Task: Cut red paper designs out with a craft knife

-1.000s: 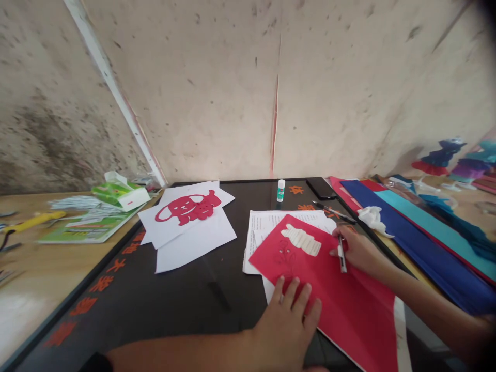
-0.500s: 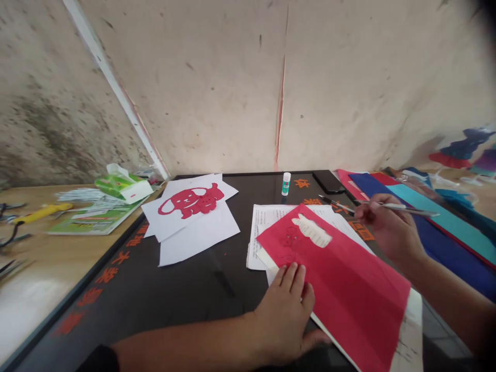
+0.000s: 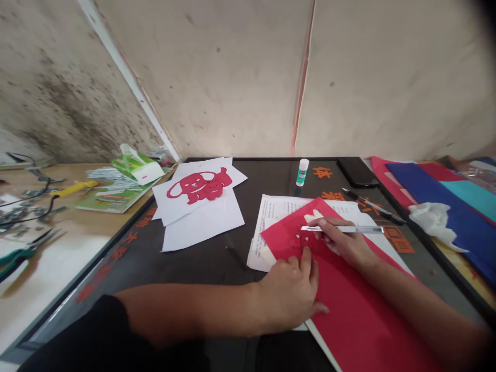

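Observation:
My left hand (image 3: 292,289) presses down on a sheet of red paper (image 3: 360,310), its index finger near a drawn figure and the thumb held apart; it grips nothing. In my right hand (image 3: 344,240) is a slender silver craft knife (image 3: 360,229), its tip over the drawing, where small holes show as pale spots. A pale cut-out opening in the red sheet is partly hidden behind that hand. Beneath the red paper are printed sheets (image 3: 258,243).
A glue stick (image 3: 303,172) stands near the wall. A black pen (image 3: 372,205), a phone (image 3: 356,172) and crumpled tissue (image 3: 436,219) are at right, by coloured paper (image 3: 426,191). White sheets (image 3: 201,222) bear a red dog cut-out (image 3: 199,187). Pliers (image 3: 23,253) lie left.
My right hand has moved left, from beyond the paper's right edge to over the drawing, bringing the craft knife. My left hand stays on the sheet, its fingers more bent. The view has shifted.

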Tool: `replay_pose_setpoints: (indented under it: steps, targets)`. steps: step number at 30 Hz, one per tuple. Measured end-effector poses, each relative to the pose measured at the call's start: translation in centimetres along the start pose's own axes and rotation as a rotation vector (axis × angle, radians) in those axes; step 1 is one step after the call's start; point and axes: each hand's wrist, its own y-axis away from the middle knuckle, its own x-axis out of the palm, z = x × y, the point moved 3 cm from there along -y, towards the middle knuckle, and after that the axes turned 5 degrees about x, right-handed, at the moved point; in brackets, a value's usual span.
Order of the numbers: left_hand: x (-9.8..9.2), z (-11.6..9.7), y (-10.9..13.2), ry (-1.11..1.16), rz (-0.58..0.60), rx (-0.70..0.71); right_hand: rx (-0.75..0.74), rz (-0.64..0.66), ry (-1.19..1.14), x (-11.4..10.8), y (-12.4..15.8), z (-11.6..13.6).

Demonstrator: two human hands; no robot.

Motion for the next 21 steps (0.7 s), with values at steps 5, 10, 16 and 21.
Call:
replay_pose_setpoints:
  steps: [5, 10, 16, 21]
  targets:
    - [0.6, 1.2, 0.3, 0.08, 0.104, 0.066, -0.001, -0.042, 0.013, -0.1, 0.2, 0.0]
    - [0.6, 0.5, -1.2, 0.114, 0.172, -0.04, 0.131, -0.002, -0.141, -0.1, -0.3, 1.2]
    - [0.9, -0.4, -2.9, 0.165, 0.128, -0.171, 0.063, 0.006, 0.06, 0.7, -0.3, 2.3]
    - [1.1, -0.3, -2.5, 0.115, 0.042, -0.09, -0.035, -0.066, 0.107, 0.6, 0.2, 0.5]
